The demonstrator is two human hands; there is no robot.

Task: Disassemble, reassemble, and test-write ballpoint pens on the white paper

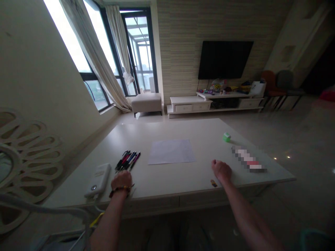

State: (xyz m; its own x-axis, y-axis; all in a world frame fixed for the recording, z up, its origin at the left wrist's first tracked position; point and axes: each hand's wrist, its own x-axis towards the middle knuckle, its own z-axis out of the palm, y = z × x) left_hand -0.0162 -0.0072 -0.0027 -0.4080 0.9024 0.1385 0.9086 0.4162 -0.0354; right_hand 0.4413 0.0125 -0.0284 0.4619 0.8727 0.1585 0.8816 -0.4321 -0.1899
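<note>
My left hand (121, 179) rests on the near left of the white table (167, 181), curled into a fist, with a beaded bracelet (120, 189) at the wrist. Just beyond it lies a group of several pens (128, 160), dark, red, blue and purple. My right hand (222, 170) is also closed in a fist on the tabletop, and nothing shows in it. Close to its near left side is a small brown and dark item (214, 183), too small to name. Between and beyond both hands, white paper (171, 152) lies flat.
A white power bank-like box (98, 179) with a cable sits left of my left hand. At right are a small green and white block (226, 137) and a blurred-out long object (248, 159). Beyond the table stand a grey bench (147, 103) and a television cabinet (191, 104).
</note>
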